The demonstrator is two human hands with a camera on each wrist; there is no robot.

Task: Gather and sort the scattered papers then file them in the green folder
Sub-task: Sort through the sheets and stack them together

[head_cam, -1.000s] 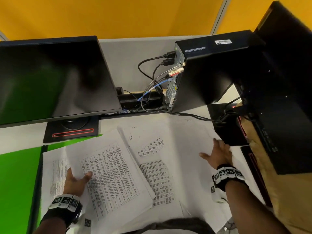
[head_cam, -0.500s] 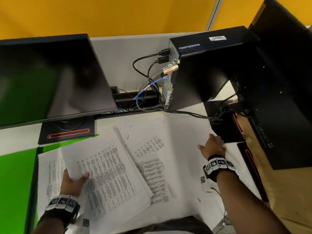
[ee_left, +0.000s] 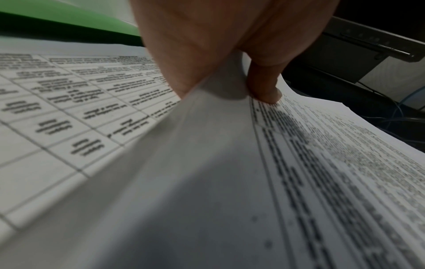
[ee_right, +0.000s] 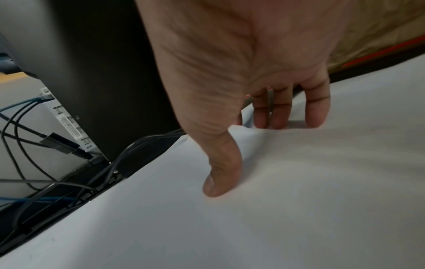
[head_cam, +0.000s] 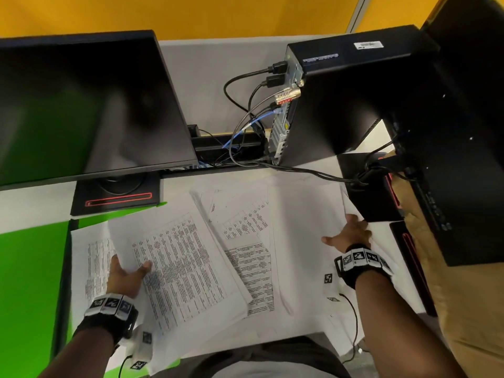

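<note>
The green folder [head_cam: 30, 282] lies open at the desk's left; a strip of it shows in the left wrist view [ee_left: 69, 16]. White papers overlap across the desk. My left hand [head_cam: 128, 268] pinches the left edge of a printed table sheet [head_cam: 188, 268], thumb [ee_left: 264, 91] on top and fingers beneath, lifting that edge off another printed page [ee_left: 57, 109]. More printed sheets [head_cam: 245, 230] lie fanned in the middle. My right hand [head_cam: 346, 233] rests with straight fingers [ee_right: 285, 112] and thumb on a blank sheet [ee_right: 299, 200] beside the right monitor's base.
A black monitor [head_cam: 81, 105] on its base [head_cam: 117, 197] stands at the back left. A computer tower [head_cam: 341, 105] with cables [head_cam: 245, 132] is behind the papers. A second monitor [head_cam: 463, 132] and its base [head_cam: 373, 192] crowd the right, with brown paper [head_cam: 477, 309] beyond.
Only the view has shifted slightly. Both hands stay on the same sheets.
</note>
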